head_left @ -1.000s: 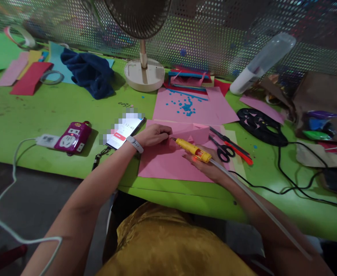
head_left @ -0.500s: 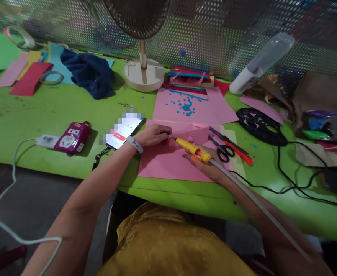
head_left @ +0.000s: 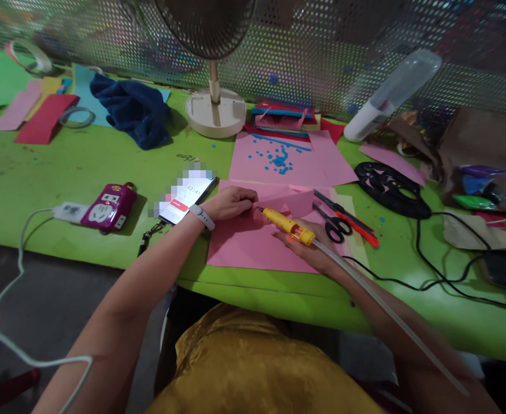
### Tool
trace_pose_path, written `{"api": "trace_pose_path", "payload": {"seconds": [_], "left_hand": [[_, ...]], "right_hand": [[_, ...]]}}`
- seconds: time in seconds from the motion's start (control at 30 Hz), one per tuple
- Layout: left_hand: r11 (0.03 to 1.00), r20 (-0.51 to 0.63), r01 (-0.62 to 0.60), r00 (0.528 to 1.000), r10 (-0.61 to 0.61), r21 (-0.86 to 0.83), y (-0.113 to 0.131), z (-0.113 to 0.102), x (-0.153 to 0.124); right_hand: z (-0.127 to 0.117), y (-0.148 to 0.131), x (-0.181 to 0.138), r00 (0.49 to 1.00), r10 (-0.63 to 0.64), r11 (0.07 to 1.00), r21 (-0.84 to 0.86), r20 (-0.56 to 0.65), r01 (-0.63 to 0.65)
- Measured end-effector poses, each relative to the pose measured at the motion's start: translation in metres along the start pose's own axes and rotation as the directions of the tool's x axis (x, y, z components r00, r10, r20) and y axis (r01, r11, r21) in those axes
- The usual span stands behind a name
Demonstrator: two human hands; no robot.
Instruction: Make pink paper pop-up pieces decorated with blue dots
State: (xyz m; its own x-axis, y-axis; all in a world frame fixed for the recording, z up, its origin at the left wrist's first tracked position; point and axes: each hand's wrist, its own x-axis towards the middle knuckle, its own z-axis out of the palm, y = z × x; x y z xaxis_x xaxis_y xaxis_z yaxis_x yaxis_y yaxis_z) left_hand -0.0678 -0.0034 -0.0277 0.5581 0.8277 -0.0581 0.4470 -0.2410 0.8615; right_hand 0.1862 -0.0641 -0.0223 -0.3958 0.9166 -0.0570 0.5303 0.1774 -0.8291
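Observation:
My right hand [head_left: 311, 247] is wrapped around a yellow hot glue gun [head_left: 288, 225], with a long clear glue stick [head_left: 378, 299] running out of its back end over the forearm. The gun's dark nozzle points left, close to the fingertips of my left hand [head_left: 234, 202]. Those fingers are closed on the left end of a raised pink paper strip [head_left: 298, 202], which leans up from a larger pink sheet [head_left: 236, 247]. A small orange glow shows at the gun's side. Parts of the right fingers are hidden under the gun.
Black-handled scissors [head_left: 337, 225] and a red-black cutter [head_left: 360, 230] lie right of the sheet. A lit phone [head_left: 186, 198] is left of it, beside a purple socket adapter [head_left: 110, 207]. Blue paper bits [head_left: 280, 158], a fan base [head_left: 216, 112] and a black cord [head_left: 417, 241] surround the work.
The glue gun and my right hand have shifted very slightly. My left hand stays in place on the pink strip.

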Motion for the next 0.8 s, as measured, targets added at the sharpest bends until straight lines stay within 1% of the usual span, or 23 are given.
{"api": "trace_pose_path", "payload": {"seconds": [0.13, 0.27, 0.57, 0.8], "left_hand": [[1.0, 0.005, -0.012, 1.0, 0.012, 0.011, -0.001, -0.0003, 0.0], [1.0, 0.002, -0.019, 1.0, 0.019, 0.007, 0.0002, -0.0007, -0.0003], [1.0, 0.007, -0.001, 1.0, 0.001, 0.002, 0.0026, -0.0003, -0.0005], [1.0, 0.013, -0.003, 1.0, 0.003, -0.01, -0.0002, -0.0002, -0.0001]], "right_hand": [[0.0004, -0.0007, -0.0004, 1.0, 0.002, 1.0, 0.023, 0.0, -0.002], [0.0, -0.0025, -0.0018, 0.999, 0.039, 0.998, 0.04, -0.02, -0.038], [-0.0003, -0.0029, -0.002, 0.999, 0.05, 0.998, -0.023, -0.007, -0.051], [0.0003, -0.0025, -0.0024, 0.998, 0.056, 0.998, 0.037, -0.017, -0.055]]}}
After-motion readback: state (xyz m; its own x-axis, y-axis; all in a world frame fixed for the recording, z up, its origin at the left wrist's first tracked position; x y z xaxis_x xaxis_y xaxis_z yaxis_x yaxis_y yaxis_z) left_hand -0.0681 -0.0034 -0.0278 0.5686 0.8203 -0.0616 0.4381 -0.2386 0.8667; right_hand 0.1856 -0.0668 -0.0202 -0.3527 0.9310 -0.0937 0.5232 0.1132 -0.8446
